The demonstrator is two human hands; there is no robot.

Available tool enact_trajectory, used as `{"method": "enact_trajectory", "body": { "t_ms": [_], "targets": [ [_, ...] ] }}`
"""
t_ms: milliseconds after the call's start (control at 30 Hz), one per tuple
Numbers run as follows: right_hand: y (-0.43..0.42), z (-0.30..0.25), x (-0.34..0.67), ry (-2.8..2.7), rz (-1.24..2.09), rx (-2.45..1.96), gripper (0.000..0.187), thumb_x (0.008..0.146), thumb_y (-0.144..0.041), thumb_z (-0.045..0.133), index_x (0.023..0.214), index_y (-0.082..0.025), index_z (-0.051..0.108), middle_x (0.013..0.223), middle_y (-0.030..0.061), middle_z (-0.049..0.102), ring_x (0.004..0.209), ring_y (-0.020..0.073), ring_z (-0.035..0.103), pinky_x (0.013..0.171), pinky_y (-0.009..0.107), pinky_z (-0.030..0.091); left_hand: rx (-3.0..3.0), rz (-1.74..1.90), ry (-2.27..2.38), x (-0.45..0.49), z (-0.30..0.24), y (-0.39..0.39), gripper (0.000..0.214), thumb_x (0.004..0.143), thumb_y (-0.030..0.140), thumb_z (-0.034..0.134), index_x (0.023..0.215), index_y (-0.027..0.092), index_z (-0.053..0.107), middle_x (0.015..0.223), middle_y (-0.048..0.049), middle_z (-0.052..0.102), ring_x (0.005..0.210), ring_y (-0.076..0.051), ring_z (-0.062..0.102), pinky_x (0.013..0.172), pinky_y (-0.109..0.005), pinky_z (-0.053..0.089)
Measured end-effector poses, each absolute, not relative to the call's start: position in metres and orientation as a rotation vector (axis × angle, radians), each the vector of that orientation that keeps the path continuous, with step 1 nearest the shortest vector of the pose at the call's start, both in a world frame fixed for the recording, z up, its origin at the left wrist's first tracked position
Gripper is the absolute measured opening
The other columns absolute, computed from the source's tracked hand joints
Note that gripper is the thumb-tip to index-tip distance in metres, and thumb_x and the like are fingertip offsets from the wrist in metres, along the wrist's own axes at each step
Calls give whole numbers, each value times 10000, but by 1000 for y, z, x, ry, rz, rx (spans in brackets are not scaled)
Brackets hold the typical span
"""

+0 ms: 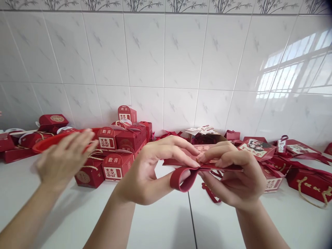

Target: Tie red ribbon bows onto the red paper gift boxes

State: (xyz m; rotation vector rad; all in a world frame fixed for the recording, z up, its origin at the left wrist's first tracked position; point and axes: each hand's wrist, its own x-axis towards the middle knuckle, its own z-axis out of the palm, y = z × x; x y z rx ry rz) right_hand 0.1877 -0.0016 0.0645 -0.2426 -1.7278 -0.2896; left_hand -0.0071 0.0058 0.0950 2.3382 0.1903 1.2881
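Right at the middle of the view, the left hand [153, 169] and the right hand [233, 176] meet fingertip to fingertip, both pinching a flat folded red paper gift box [230, 167] that is held level in the air just above the white tabletop [166, 221]. On each hand the thumb presses from below and the fingers from above, so the flat piece runs sideways through both grips, with its centre at the spot where the fingertips meet. A red ribbon loop [178, 181] curls down from the box's near edge, under the left thumb, and a thinner red strand hangs below the right palm. Behind the hands stands an open brown cardboard carton [207, 136] with printed cards showing at its top. To the right, well apart from the grip, lie flat red paper bags with a printed picture [256, 147], and farther out a red bag with a gold cord handle [308, 181]. To the left, a cluster of assembled red boxes with white double-happiness labels [115, 167] is stacked against the white tiled wall [181, 69]. Another person's hand [62, 159], blurred and with its fingers spread, hovers at the far left in front of a red plastic tray [49, 141], touching nothing that I can make out.
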Motion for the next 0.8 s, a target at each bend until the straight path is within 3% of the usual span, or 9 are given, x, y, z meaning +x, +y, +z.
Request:
{"method": "enact_trajectory", "body": {
  "t_ms": [200, 400, 600, 800],
  "targets": [
    [-2, 63, 188, -1676, -283, -233, 363, 647, 10, 675, 878, -210, 500, 765, 13, 644, 700, 188, 626, 570, 345, 505, 2278, 1375, -6, 1, 91, 9, 248, 764, 42, 580, 946, 172, 689, 944, -93, 667, 952, -228, 634, 900, -396, 517],
    [0, 60, 183, -1599, -200, -278, 351, 648, 10, 686, 854, -203, 499, 783, 22, 642, 711, 186, 629, 582, 332, 494, 2195, 1394, 107, 3, 85, 11, 518, 703, -45, 604, 1129, 245, 541, 982, -27, 658, 909, -179, 637, 791, -288, 558],
    [5, 56, 176, -1567, -38, -329, 344, 667, 3, 682, 853, -209, 483, 986, 63, 679, 863, 196, 655, 695, 328, 529, 2025, 1509, 373, 10, 85, 15, 318, 787, 88, 649, 1061, 232, 571, 847, -5, 669, 794, -127, 637, 683, -202, 551],
    [11, 54, 174, -1551, 83, -385, 315, 699, -34, 675, 847, -225, 472, 954, 32, 692, 854, 184, 665, 715, 319, 537, 1943, 1546, 432, 18, 86, 18, 281, 760, 119, 692, 1009, 207, 598, 883, -12, 666, 819, -129, 637, 697, -188, 544]
  ]
}}
